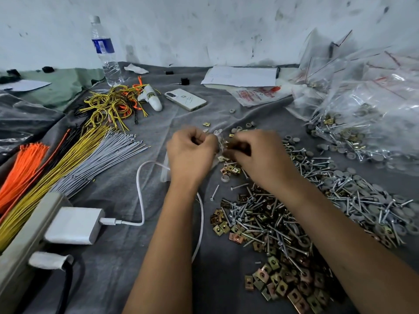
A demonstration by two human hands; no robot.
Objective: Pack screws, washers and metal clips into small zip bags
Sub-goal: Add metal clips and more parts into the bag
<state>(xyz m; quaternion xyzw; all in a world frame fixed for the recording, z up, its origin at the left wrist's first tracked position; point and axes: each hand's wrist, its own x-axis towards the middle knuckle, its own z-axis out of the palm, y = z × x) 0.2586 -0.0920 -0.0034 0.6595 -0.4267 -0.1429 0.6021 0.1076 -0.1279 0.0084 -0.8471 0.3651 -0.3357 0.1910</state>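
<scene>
Both hands meet over the middle of the desk, which is draped in a grey cloth point(127, 257). The left hand point(192, 152) has its fingers curled round the edge of a small clear zip bag point(218, 138), and the right hand point(256, 155) pinches at the same bag from the other side, fingers bunched; whether it holds a part between them I cannot tell, as that spot is blurred. Just beneath and to the right of the hands lies a long heap of screws point(256, 214) mixed with brass-coloured metal clips point(285, 286), running toward the near right corner. Grey washers point(353, 180) spread further right among more screws. At the far right edge sits a mound of filled zip bags point(367, 103). Toward the left edge lie bundles of orange, yellow and grey wires point(74, 155). A white charger point(74, 225) with its cable sits near the left front, and a phone point(185, 99) and a water bottle point(105, 51) stand further back.
</scene>
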